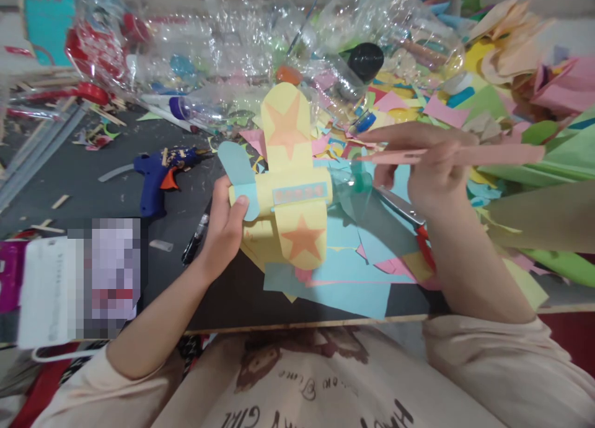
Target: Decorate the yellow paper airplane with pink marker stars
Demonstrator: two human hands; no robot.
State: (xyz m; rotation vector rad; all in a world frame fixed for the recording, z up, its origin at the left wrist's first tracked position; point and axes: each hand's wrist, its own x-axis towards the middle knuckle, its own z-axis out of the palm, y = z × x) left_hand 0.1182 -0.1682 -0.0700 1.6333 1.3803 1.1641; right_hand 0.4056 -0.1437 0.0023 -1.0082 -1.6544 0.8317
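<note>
A toy airplane (260,186), made from a plastic bottle wrapped in yellow paper, lies across the middle of the view. It has yellow wings with orange stars, light blue tail pieces and a blue strip along its side. My left hand (224,229) is closed round its tail end, thumb on top. The clear bottle neck with a green cap (361,178) points right. Beside it, my right hand (430,161) grips a long flat pink strip (497,156), whose thin left end reaches close to the cap. Red-handled scissors (403,208) lie below that hand.
A blue glue gun (155,173) and a black marker (196,239) lie left of the airplane. Light blue paper sheets (344,298) spread under it. Plastic bottles (223,102) and coloured paper scraps (446,110) crowd the back. A white box-like object (44,291) sits front left.
</note>
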